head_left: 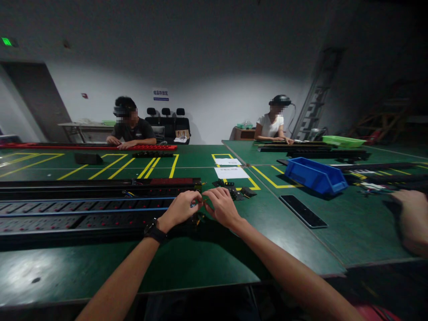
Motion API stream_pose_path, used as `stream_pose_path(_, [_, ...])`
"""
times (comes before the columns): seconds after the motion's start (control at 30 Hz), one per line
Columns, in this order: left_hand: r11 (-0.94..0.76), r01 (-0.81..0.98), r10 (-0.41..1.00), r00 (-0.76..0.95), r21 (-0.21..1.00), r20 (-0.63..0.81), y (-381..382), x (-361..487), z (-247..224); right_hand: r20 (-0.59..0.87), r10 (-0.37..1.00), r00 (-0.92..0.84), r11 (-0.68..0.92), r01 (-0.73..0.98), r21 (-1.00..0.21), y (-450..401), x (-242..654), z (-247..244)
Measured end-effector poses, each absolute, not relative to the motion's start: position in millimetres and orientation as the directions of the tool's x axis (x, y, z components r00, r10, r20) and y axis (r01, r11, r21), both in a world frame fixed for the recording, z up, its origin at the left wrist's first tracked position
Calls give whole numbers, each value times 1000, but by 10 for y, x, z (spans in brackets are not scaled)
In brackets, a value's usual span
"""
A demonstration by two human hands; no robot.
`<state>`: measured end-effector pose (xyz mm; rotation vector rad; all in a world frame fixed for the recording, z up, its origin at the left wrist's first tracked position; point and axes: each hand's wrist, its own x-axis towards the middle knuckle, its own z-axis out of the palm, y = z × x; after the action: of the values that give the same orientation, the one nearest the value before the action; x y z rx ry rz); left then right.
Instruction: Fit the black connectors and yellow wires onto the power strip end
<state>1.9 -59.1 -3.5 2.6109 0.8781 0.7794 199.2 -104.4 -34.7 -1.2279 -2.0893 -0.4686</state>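
My left hand (182, 207), with a dark watch on its wrist, is at the right end of a long black socket strip (100, 218). Its fingers are closed in a pinch. Facing it, my right hand (223, 207) is pinched too, and the fingertips of both hands nearly meet. Something small and yellowish shows between them, too small to name. Just below the left fingers, a yellow wire end (199, 219) sticks out at the strip's end. Beyond lies another long black housing (100, 189), with a few coloured wires (128, 194) on it.
Small black parts (245, 192) and white paper sheets (231, 173) lie past my hands. To the right are a phone (302, 210), a blue bin (316, 175) and another person's arm (413, 218). Two people sit across the green table (214, 267), at a red rail (160, 147) and black strips (284, 148).
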Motion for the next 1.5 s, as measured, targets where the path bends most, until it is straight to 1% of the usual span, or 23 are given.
stream_pose_path(0.07, [-783,482,619,672,394,407,-595,21,-29,694,646,-318,473,880,-37,-1044,2003,-351])
stream_pose_path(0.23, [-771,530,637,640,353,430,-591,-4,-19,667,665,-337,450,893,3,-1016,2060,-375])
stream_pose_path(0.37, [-763,565,644,623,314,444,-582,-23,-32,675,673,-302,422,906,-16,-992,2093,-397])
stream_pose_path(0.5, [-749,597,659,622,287,423,-580,-22,-55,692,665,-281,406,914,-19,-992,2085,-387])
stream_pose_path(0.63, [-753,603,655,654,262,377,-578,-27,-59,693,656,-299,414,910,1,-998,2062,-380])
stream_pose_path(0.77, [-728,640,681,634,246,366,-599,-28,-33,703,651,-287,410,912,-7,-1000,2028,-392])
stream_pose_path(0.9, [-674,680,734,576,288,359,-634,-19,21,713,657,-244,394,918,-50,-994,2001,-392])
stream_pose_path(1.1, [-541,773,835,446,332,322,-632,-57,104,661,739,-133,361,906,-221,-910,2103,-429])
stream_pose_path(1.23, [-508,795,857,430,331,283,-614,-73,92,620,783,-54,304,902,-306,-849,2217,-476])
stream_pose_path(1.37, [-505,809,860,440,300,259,-597,-63,49,585,810,-33,277,902,-331,-841,2245,-478])
stream_pose_path(1.5, [-522,792,851,459,317,255,-583,-53,32,578,814,-65,296,901,-316,-883,2190,-436])
